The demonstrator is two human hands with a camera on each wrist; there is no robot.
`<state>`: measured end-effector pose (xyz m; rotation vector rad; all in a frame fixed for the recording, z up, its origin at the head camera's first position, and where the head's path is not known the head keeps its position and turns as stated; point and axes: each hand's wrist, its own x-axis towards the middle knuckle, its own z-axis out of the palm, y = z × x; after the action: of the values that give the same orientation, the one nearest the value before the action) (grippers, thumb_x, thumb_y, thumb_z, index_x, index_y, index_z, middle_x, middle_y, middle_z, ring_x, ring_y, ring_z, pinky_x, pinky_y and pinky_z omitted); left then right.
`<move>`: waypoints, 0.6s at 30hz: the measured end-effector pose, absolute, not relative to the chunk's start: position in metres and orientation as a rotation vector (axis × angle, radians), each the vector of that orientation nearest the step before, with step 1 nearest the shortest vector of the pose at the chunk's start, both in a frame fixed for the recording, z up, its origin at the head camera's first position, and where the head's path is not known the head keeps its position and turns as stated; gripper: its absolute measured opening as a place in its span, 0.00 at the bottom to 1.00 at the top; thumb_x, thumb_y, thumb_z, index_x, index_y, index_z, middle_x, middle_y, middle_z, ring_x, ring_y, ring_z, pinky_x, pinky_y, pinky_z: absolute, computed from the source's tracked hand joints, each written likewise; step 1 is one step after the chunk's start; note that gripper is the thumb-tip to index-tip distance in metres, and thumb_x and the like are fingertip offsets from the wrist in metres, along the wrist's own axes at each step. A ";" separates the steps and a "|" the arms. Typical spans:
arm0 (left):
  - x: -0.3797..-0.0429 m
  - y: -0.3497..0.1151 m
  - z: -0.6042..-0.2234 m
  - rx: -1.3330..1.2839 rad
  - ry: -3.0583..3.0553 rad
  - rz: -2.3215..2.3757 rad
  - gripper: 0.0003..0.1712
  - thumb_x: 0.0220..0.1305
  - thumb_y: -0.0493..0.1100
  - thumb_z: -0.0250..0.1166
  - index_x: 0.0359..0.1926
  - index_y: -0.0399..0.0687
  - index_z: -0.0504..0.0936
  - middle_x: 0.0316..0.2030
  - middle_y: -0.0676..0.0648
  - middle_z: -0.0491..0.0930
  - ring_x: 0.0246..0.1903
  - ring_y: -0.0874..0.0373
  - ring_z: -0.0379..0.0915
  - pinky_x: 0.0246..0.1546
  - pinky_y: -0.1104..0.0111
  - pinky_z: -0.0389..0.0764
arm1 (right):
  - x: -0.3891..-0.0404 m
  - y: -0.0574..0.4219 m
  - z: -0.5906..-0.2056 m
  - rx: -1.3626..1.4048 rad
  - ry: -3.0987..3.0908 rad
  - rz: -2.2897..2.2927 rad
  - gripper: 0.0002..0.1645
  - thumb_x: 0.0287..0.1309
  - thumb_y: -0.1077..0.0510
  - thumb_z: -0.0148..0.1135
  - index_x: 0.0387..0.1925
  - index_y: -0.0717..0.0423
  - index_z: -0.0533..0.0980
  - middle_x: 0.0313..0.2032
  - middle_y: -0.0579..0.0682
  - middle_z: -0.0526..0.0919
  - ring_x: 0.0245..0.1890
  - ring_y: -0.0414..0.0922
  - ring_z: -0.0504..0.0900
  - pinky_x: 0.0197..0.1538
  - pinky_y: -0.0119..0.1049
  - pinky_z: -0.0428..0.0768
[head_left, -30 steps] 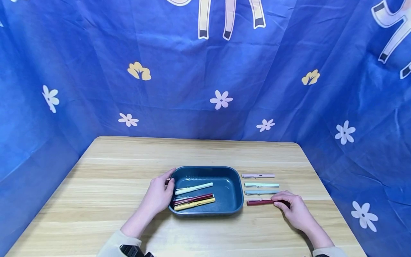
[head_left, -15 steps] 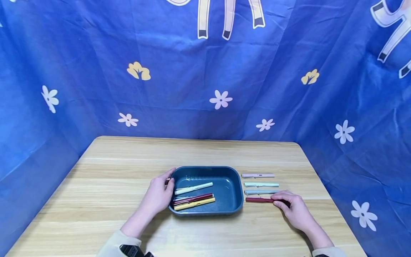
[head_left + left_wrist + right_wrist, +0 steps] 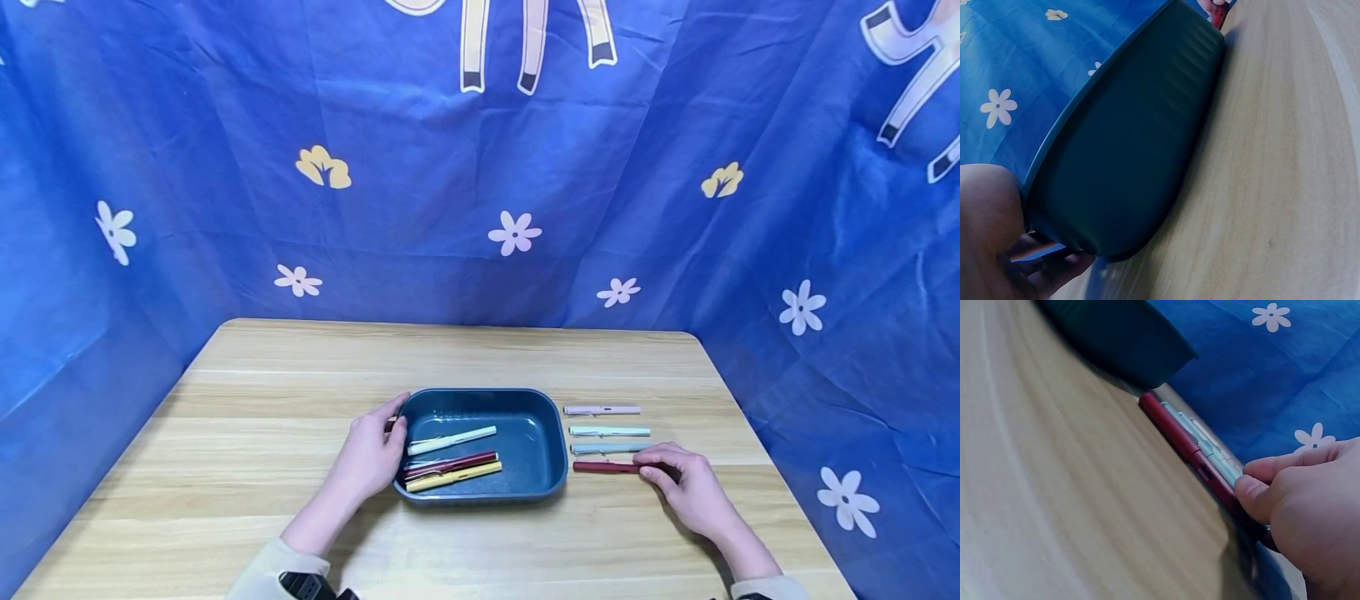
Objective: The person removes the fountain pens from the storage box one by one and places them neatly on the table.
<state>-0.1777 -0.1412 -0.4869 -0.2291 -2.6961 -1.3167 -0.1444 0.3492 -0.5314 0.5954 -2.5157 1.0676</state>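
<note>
At the left end of a dark teal plastic bin (image 3: 483,499), my left hand (image 3: 366,457) grips the wall, with its thumb at the rim and its fingers low on the outside in the left wrist view. My right hand (image 3: 686,490) pinches the right end of a dark red capped pen (image 3: 604,467) between thumb and fingers, close over the table. In the right wrist view this pen (image 3: 1171,427) shows a small slot in its barrel. Just behind it lie a grey-blue pen (image 3: 607,449), a pale mint pen (image 3: 611,432) and a pale lilac pen (image 3: 603,410), roughly parallel.
Inside the bin, toward its left, lie a whitish pen (image 3: 453,440), another dark red pen (image 3: 457,463) and a yellow pen (image 3: 455,477). The wooden table (image 3: 300,358) backs onto a blue patterned curtain (image 3: 420,167), which also hangs at both sides.
The dark red pen has shifted slightly back toward the row and turned in my right fingers, so its clip no longer shows the same way. My left hand and the bin have stayed put.
</note>
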 end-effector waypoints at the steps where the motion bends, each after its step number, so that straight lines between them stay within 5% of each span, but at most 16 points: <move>1: -0.178 -0.141 -0.487 -0.231 -2.695 -1.314 0.27 0.79 0.36 0.55 0.74 0.32 0.71 0.64 0.27 0.77 0.55 0.39 0.84 0.59 0.48 0.82 | -0.144 0.349 -0.530 0.595 -2.509 1.075 0.17 0.55 0.75 0.75 0.42 0.55 0.90 0.43 0.46 0.90 0.46 0.42 0.87 0.55 0.17 0.75; 18: -0.177 -0.142 -0.487 -0.232 -2.699 -1.294 0.27 0.79 0.37 0.56 0.74 0.32 0.71 0.64 0.28 0.77 0.57 0.38 0.82 0.62 0.46 0.79 | -0.141 0.343 -0.497 0.539 -2.501 1.233 0.13 0.61 0.70 0.74 0.47 0.56 0.89 0.47 0.47 0.90 0.52 0.39 0.85 0.57 0.21 0.77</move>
<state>-0.1769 -0.1418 -0.4874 -0.2318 -2.6986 -1.2937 -0.1411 0.3433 -0.4973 0.5395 -2.5005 1.2327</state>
